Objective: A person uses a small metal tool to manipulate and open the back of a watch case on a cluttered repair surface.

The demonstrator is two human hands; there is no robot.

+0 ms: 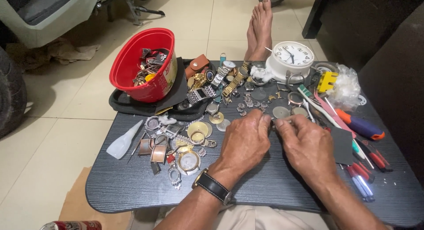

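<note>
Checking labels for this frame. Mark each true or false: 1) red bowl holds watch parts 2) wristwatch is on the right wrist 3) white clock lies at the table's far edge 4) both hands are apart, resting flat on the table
1) True: the red bowl holds a heap of small metal parts.
2) False: the strapped wristwatch is on the left wrist.
3) True: the white clock sits at the far edge of the black table.
4) False: the left hand and right hand meet, pinching a small metal piece.

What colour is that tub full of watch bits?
Red tub, seen best in the head view.
</note>
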